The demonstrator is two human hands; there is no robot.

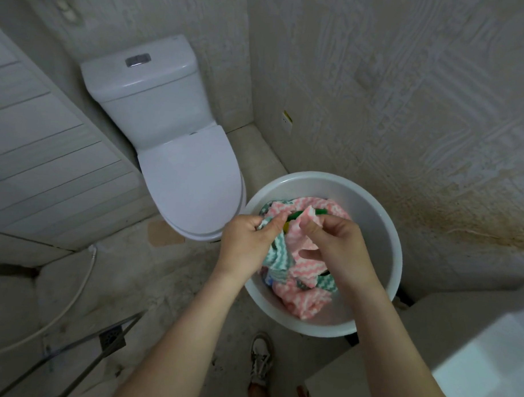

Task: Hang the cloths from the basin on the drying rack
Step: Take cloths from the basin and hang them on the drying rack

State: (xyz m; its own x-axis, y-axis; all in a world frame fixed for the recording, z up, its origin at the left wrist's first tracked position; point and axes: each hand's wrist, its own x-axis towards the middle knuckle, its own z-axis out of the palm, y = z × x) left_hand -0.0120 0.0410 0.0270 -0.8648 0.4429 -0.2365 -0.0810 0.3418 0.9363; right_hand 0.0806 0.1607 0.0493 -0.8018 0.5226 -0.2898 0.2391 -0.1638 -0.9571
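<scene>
As grips (pixel 246 242) (pixel 339 245) pinch, cloths (pixel 307 269) hang below

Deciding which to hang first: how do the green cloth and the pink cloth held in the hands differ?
The green cloth is green-and-white zigzag, the pink cloth pink-and-white. The left hand pinches the green cloth; the right hand pinches the pink cloth. Both share the wavy pattern and hang crumpled over the basin.
</scene>
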